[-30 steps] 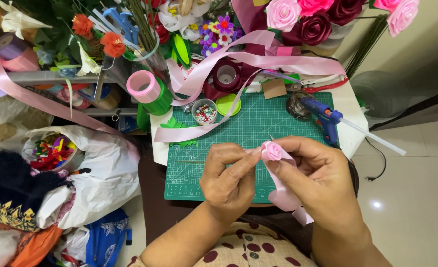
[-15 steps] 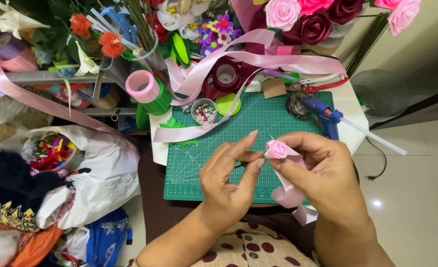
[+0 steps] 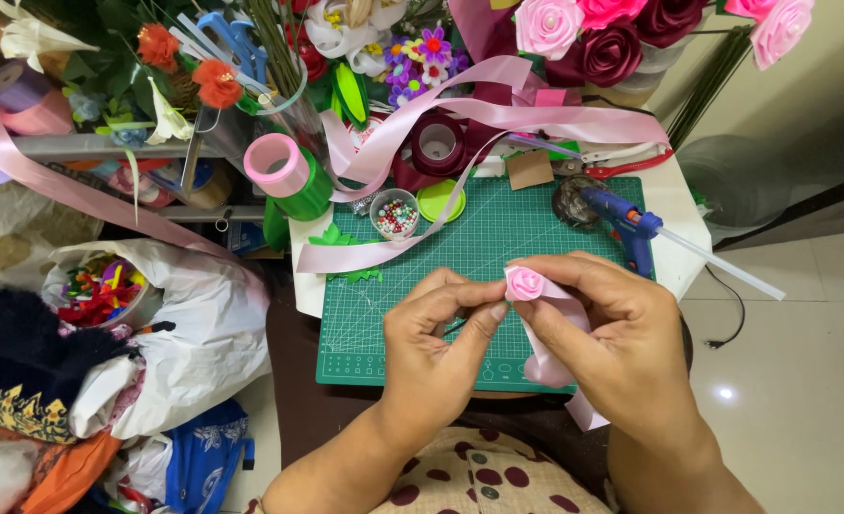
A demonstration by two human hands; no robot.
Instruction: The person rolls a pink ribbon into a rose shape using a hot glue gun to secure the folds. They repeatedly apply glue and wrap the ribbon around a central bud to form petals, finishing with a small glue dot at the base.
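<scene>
Since the earlier frames the left hand (image 3: 436,343) has closed in again; half a second ago its fingers were lifted and spread away from the bud, and now thumb and forefinger are drawn together, the fingertips (image 3: 494,309) touching the side of the small pink ribbon rose (image 3: 525,283); the bud itself sits slightly lower and more to the left than before.

Head view: the right hand (image 3: 622,347) pinches the rose from the other side, thumb under it and fingers curled over its top; the loose ribbon tail (image 3: 546,357) runs down across the right palm and hangs past the wrist, above the near edge of the green cutting mat (image 3: 498,228); the rose is held in the air over the mat, not resting on it.

Around the hands: a blue glue gun (image 3: 626,224) lies at the mat's right edge, near the right hand; a small round tub of beads (image 3: 394,213) and a green lid (image 3: 441,200) sit at the far edge; a long pink ribbon (image 3: 422,228) loops across the mat from a pink spool (image 3: 274,164).

As a judgement, the rolling is well advanced; the centre is tightly coiled and reads as a bud; a good length of tail is still unwound, so outer petals and fixing the end remain.
</scene>
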